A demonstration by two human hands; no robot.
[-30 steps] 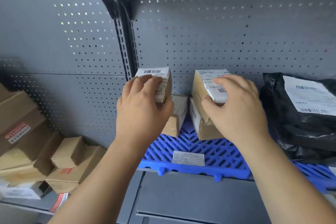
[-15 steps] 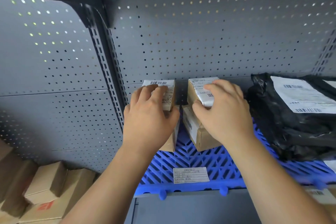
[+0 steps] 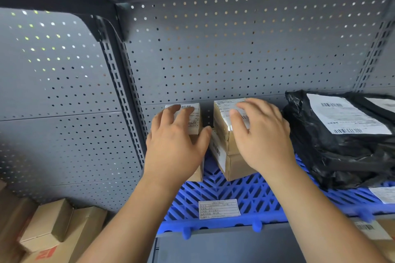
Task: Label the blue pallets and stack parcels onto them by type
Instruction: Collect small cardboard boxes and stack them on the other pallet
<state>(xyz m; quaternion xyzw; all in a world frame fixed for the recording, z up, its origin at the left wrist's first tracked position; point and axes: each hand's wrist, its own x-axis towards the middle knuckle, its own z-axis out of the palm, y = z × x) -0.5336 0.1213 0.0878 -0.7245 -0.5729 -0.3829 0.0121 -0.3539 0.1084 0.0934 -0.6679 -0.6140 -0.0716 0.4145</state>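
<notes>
On the blue pallet, pushed back against the perforated panel, two short stacks of small cartons stand side by side with a narrow gap between them. The left hand lies over the top left box, its fingers fairly straight across the labelled face and its thumb out beside the right edge, touching rather than clasping. The right hand rests spread on the top right box, fingers flat on its label and thumb at the near corner. Neither hand seems to grip. I judge both are pressing the boxes down and back to square them on the lower boxes, of which the left one is mostly hidden. Setting them against the panel probably steadies the stacks and leaves the pallet's front bare, where a white label sits near the edge, its print too small to read. Just to the right, black bags are piled on blue grid as well, with another tag at the front. Whether that is the same pallet or an adjoining one I cannot tell. Sorting by type looks under way, with cartons on one side and bags on the other. Lower down at the left, loose cartons lie in a jumble, likely waiting to be stacked.
</notes>
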